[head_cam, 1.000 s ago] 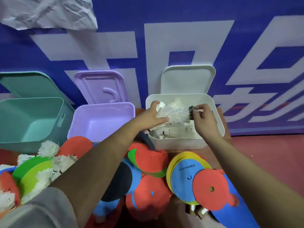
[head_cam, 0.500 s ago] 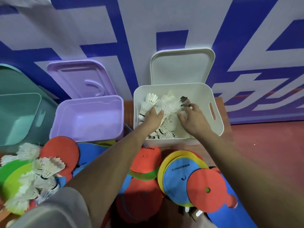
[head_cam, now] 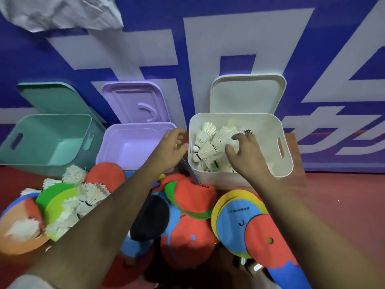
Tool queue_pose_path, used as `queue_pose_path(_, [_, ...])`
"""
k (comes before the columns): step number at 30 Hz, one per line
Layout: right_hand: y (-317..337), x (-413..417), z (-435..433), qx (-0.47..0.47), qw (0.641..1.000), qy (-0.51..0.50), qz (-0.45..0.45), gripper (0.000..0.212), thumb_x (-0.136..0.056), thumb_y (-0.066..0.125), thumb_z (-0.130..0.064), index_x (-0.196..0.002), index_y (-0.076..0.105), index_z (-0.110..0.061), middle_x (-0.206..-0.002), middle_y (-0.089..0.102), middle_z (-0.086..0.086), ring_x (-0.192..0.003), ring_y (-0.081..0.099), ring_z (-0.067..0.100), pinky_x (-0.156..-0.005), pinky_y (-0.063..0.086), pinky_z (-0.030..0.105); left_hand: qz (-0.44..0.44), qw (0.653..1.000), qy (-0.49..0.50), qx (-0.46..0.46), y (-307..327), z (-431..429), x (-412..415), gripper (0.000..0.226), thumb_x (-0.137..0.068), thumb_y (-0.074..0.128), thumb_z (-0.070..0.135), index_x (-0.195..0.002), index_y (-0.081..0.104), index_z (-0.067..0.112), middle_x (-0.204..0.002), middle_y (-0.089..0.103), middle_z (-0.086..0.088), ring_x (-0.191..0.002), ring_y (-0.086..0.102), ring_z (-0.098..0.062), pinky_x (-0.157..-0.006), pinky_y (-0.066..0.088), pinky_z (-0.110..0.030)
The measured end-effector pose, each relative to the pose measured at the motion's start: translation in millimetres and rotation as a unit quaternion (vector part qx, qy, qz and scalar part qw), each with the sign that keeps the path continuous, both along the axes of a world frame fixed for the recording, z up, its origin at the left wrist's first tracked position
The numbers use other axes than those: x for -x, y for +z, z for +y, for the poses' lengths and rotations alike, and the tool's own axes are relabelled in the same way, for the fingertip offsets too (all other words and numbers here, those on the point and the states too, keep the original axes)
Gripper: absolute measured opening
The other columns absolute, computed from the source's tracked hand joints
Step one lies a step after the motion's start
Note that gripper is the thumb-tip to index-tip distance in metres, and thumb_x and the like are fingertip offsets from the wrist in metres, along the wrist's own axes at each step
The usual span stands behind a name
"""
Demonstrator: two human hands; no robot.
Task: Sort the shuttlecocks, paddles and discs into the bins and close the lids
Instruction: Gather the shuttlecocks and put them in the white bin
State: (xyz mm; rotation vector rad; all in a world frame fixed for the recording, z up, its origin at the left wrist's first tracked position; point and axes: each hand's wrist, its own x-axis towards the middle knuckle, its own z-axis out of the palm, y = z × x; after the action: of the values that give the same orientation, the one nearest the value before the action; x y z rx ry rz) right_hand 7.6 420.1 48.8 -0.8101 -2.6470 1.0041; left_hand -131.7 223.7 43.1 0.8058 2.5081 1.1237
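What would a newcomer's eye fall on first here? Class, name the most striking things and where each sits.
The white bin at back right, heaped with shuttlecocks, with the right hand reaching in. In front, a bright jumble of discs spreads out, with loose shuttlecocks at far left.

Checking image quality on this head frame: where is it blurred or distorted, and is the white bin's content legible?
Head view: soft overall; the white feather shuttlecock on the orange disc at lower left is smeared; the left hand is slightly blurred at its fingers; wide-angle bending leans the teal plastic bin outward; the shuttlecocks in the white plastic bin are legible.
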Motion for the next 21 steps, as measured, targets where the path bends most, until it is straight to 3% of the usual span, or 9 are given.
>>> queue_pose_path(4, [17.4, 7.1, -74.8, 0.017, 0.997, 0.058, 0.051, 0.031, -0.088, 0.063, -0.024, -0.115, 0.062, -0.009, -0.114, 0.054, 0.013, -0.110, 0.054, 0.031, -0.097, 0.038, 0.034, -0.026, 0.996, 0.081, -0.013, 7.4, -101.9, -11.1, 0.041, -0.084, 0.060, 0.025, -0.124, 0.051, 0.018, -0.113, 0.052, -0.006, -0.090, 0.057, -0.017, -0.079, 0.048, -0.023])
queue_pose_path(7, [15.0, 13.3, -134.7, 0.024, 0.991, 0.110, 0.070, 0.026, -0.086, 0.065, -0.021, -0.109, 0.064, -0.008, -0.104, 0.056, 0.012, -0.105, 0.055, 0.030, -0.094, 0.040, 0.034, 0.005, 0.990, 0.138, 0.020, -1.6, -187.0, -26.1, 0.030, -0.089, 0.058, 0.017, -0.119, 0.055, 0.018, -0.110, 0.058, -0.005, -0.093, 0.059, -0.017, -0.084, 0.050, -0.031])
queue_pose_path(11, [-5.3, 19.3, -226.2, 0.037, 0.986, 0.158, 0.046, 0.030, -0.082, 0.065, -0.022, -0.107, 0.062, -0.006, -0.103, 0.057, 0.014, -0.102, 0.056, 0.033, -0.090, 0.044, 0.038, 0.030, 0.977, 0.192, 0.087, -27.7, -295.4, -53.4, 0.045, -0.080, 0.048, 0.037, -0.112, 0.060, 0.008, -0.101, 0.059, -0.009, -0.094, 0.059, -0.024, -0.086, 0.047, -0.035])
queue_pose_path(18, [-43.8, 51.3, -379.7, 0.082, 0.971, 0.215, -0.066, 0.061, -0.084, 0.068, -0.025, -0.138, 0.042, -0.014, -0.124, 0.043, 0.014, -0.112, 0.052, 0.036, -0.096, 0.043, 0.038, 0.039, 0.957, 0.225, 0.179, -83.3, -430.0, -55.9, 0.048, -0.076, 0.049, 0.042, -0.108, 0.062, 0.009, -0.103, 0.056, -0.013, -0.097, 0.057, -0.035, -0.084, 0.046, -0.039])
queue_pose_path(21, [-56.7, 78.3, -422.0, 0.087, 0.976, 0.176, -0.091, 0.065, -0.087, 0.066, -0.028, -0.142, 0.036, -0.012, -0.129, 0.038, 0.016, -0.109, 0.052, 0.040, -0.092, 0.044, 0.040, 0.019, 0.960, 0.188, 0.209, -99.9, -459.1, -39.3, 0.056, -0.078, 0.055, 0.042, -0.124, 0.056, 0.010, -0.119, 0.052, -0.016, -0.111, 0.052, -0.036, -0.095, 0.046, -0.044])
